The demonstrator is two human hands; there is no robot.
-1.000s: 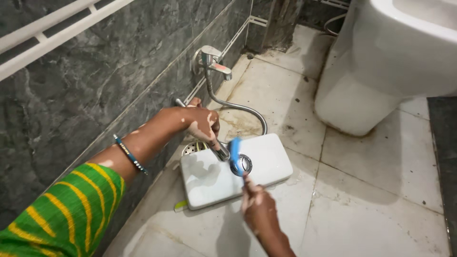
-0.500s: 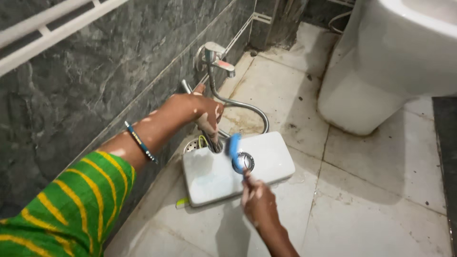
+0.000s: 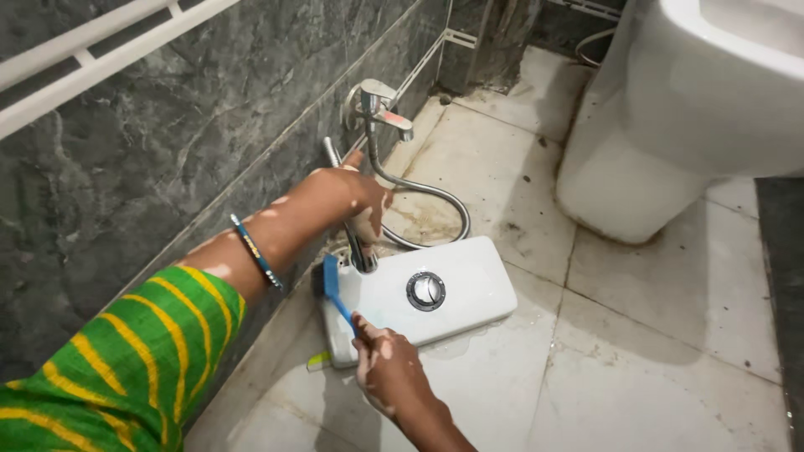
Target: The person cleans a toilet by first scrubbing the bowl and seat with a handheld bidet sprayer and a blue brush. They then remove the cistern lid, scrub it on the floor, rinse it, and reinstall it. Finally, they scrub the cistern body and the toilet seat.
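Observation:
A white cistern lid (image 3: 452,293) with a round chrome flush button (image 3: 425,290) lies flat on the bathroom floor by the dark wall. My left hand (image 3: 356,197) grips a chrome hand sprayer (image 3: 358,251), its nozzle pointing down at the lid's left end. My right hand (image 3: 385,360) holds a blue brush (image 3: 328,285) by its handle, the brush head resting against the lid's left edge.
A chrome tap (image 3: 377,105) on the dark stone wall feeds a metal hose (image 3: 435,192) that loops across the floor. A white toilet base (image 3: 662,125) stands at the right. A floor drain lies behind the lid. The floor tiles (image 3: 636,351) are wet and stained.
My right hand has carried the blue brush from the flush button leftward to the lid's left edge. The left hand with the sprayer has shifted slightly left and up.

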